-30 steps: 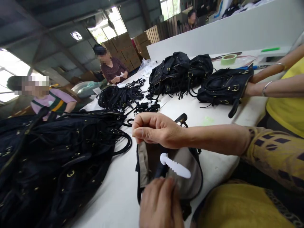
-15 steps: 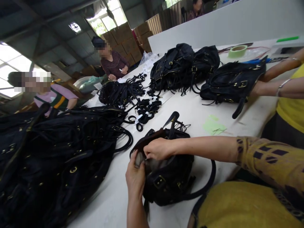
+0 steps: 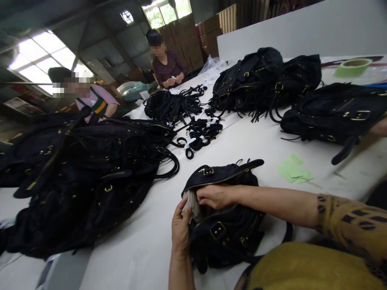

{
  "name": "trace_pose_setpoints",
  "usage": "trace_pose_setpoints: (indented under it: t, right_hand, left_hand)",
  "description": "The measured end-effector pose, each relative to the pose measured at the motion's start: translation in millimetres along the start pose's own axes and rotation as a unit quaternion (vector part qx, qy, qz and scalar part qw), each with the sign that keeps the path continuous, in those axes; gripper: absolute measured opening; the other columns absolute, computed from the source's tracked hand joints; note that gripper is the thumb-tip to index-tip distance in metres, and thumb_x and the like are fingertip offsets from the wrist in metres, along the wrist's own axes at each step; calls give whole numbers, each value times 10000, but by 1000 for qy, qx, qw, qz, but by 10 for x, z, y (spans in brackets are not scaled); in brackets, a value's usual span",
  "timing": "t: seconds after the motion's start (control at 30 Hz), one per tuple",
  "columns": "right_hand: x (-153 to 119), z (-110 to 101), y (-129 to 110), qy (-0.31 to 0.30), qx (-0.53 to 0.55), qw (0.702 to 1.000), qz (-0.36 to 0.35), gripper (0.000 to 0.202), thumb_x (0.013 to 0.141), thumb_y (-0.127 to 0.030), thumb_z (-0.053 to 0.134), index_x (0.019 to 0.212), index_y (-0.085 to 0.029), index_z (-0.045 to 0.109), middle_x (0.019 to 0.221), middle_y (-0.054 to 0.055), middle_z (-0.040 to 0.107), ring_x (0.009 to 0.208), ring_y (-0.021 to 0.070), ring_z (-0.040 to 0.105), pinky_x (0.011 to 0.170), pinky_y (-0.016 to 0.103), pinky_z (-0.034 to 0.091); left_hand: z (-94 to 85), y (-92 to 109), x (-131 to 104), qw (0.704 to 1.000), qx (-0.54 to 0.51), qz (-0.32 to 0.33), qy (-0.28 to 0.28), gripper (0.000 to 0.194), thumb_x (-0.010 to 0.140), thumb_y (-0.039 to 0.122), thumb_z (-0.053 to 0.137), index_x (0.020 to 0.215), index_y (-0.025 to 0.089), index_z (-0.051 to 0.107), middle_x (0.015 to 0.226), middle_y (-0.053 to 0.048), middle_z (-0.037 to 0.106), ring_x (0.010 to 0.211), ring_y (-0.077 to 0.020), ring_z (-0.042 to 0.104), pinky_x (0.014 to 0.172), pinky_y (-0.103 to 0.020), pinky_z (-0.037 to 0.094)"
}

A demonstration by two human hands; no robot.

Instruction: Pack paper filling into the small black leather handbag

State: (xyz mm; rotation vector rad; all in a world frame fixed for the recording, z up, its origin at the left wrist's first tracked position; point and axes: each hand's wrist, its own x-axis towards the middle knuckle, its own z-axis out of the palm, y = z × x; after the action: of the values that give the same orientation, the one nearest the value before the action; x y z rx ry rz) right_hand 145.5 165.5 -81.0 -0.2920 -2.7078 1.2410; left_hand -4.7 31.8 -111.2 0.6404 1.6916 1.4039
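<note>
A black handbag with gold buckles lies on the table in front of me, its zipped mouth gaping toward the left. My left hand is closed on the edge of the bag's opening, thumb against the pale lining. Inside the mouth, my right hand is closed with curled fingers; whatever it may hold is hidden. The upper flap of the bag rests above my right hand. One round handle loops out at the bag's right side.
A large heap of black bags fills the left. Bundled black straps and more bags lie beyond. Green paper slips and a tape roll are on the right. A co-worker's hand touches another bag; two people stand across the table.
My view has swung left. The handbag's upper flap has come down over my right hand, which stays in the opening. My left hand still grips the edge.
</note>
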Motion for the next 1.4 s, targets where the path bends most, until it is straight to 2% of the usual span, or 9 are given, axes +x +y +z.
trace_pose_setpoints:
  t: [0.1, 0.2, 0.27, 0.37, 0.53, 0.77, 1.0, 1.17, 1.4]
  right_hand:
    - [-37, 38, -11, -9, -5, 1000, -12, 46, 909, -107, 559, 875, -104, 589, 872, 61, 598, 781, 150, 521, 727, 246, 419]
    - [-76, 72, -21, -18, -7, 1000, -14, 43, 893, -115, 583, 855, -102, 598, 825, 53, 593, 739, 149, 510, 676, 242, 395]
    - [-87, 80, -28, -19, -5, 1000, -15, 38, 892, -114, 583, 864, -103, 605, 817, 51, 592, 736, 149, 509, 666, 240, 385]
    - [-78, 76, -43, -13, 1, 1000, -14, 37, 894, -103, 577, 880, -102, 612, 829, 52, 595, 757, 147, 519, 687, 235, 389]
    - [-36, 90, -66, 1, 14, 1000, 5, 51, 902, -93, 561, 886, -84, 609, 836, 49, 595, 742, 128, 513, 667, 211, 391]
    - [1, 102, -65, 12, 0, 999, 51, 71, 922, -99, 540, 908, -91, 610, 823, 27, 603, 725, 114, 525, 644, 187, 397]
    - [5, -85, -224, 3, -77, 996, 48, 135, 943, -210, 561, 963, -114, 654, 852, 49, 660, 734, 150, 578, 570, 220, 358]
    - [3, -167, -517, -28, -155, 987, 46, 210, 910, -253, 564, 877, -96, 699, 807, 115, 681, 720, 247, 622, 485, 265, 284]
    - [-56, -50, -564, -18, -169, 982, 78, 248, 928, -283, 505, 896, -133, 701, 821, 86, 693, 743, 234, 648, 468, 264, 277]
  left_hand:
    - [12, 67, -87, 988, 116, 78, 59, 582, 735, 630, 656, 1120, 195, 656, 1351, -136, 540, 1237, -326, 529, 1025, -480, 456]
    - [9, 205, -242, 937, 269, 169, 146, 436, 817, 504, 627, 1118, 192, 674, 1516, -125, 304, 1388, -341, 305, 1140, -507, 277]
    - [6, 316, -348, 893, 371, 208, 150, 308, 864, 407, 581, 1048, 191, 699, 1369, -145, 469, 1304, -333, 384, 1113, -513, 274]
    - [17, 478, -467, 831, 498, 233, 82, 263, 918, 289, 445, 913, 221, 699, 947, -83, 646, 944, -261, 561, 937, -439, 394]
    - [108, 647, -485, 753, 628, 194, 35, 140, 880, 345, 571, 889, 209, 602, 929, -43, 599, 880, -245, 580, 790, -366, 415]
    - [313, 642, -229, 699, 710, 83, 0, 267, 847, 446, 573, 824, 180, 560, 905, -81, 559, 854, -295, 607, 658, -359, 376]
    - [140, 790, -312, 720, 683, 85, -88, 160, 899, 303, 493, 794, 202, 560, 980, -38, 541, 832, -222, 587, 621, -342, 339]
    - [-75, 697, -337, 791, 587, 138, -102, 244, 903, 380, 411, 903, 230, 604, 1054, -31, 538, 936, -208, 581, 733, -361, 446]
    - [-208, 416, -346, 881, 433, 187, -43, 358, 853, 520, 468, 870, 202, 631, 1052, -78, 556, 1030, -243, 559, 925, -454, 494]
